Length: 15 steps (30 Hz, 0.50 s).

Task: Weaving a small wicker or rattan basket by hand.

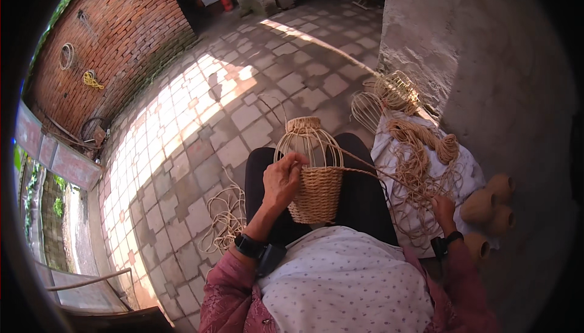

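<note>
Between my thighs stands a partly woven basket [316, 196], with woven cord below and bare pale ribs rising to a wrapped narrow top. My left hand [281, 178] has its fingers curled on the left of the basket, at the upper edge of the weave. A twisted cord [359, 170] runs from that edge to the right. My right hand [440, 206] is closed among a tangled pile of cord [420, 187] on a white cloth [469, 167]; the small thing in its fingers appears to be cord. A thicker coiled bundle [406, 131] lies farther back on the cloth.
Several brown clay pots [477, 206] sit at my right, beside a rough wall [420, 35]. Open wire frames [392, 92] stand behind the cloth. Loose cord [222, 211] lies on the paving [182, 235] at my left. A brick wall [121, 28] borders the yard's left side.
</note>
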{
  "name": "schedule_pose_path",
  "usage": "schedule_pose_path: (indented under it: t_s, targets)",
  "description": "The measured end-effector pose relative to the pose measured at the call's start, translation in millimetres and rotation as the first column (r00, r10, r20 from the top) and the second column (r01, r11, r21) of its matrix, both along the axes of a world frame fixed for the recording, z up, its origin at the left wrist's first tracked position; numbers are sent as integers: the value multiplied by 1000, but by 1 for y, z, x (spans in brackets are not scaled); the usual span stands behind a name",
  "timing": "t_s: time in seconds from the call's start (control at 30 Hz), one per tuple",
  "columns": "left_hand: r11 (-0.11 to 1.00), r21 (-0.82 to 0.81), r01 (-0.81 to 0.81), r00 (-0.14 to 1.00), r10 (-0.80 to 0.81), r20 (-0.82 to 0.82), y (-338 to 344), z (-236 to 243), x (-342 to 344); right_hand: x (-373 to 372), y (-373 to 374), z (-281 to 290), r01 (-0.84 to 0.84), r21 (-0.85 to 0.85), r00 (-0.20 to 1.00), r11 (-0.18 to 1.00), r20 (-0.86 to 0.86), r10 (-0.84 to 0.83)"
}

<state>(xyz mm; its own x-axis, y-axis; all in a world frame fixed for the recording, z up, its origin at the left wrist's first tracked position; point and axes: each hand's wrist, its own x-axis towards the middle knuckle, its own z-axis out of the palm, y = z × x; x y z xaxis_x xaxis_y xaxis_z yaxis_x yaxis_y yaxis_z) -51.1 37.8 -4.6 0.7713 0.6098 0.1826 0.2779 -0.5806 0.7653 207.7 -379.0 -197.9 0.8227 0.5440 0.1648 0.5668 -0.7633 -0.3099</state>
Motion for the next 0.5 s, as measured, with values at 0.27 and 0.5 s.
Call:
schedule_pose_path:
  t_s: [0.27,0.5]
  targets:
    - [957,-282,62,991,-26,129,27,-26,4,-50,248,137,-435,534,881,725,87,465]
    - [789,-596,150,982,-48,183,49,-25,18,-79,290,163,-531,529,829,662,160,536]
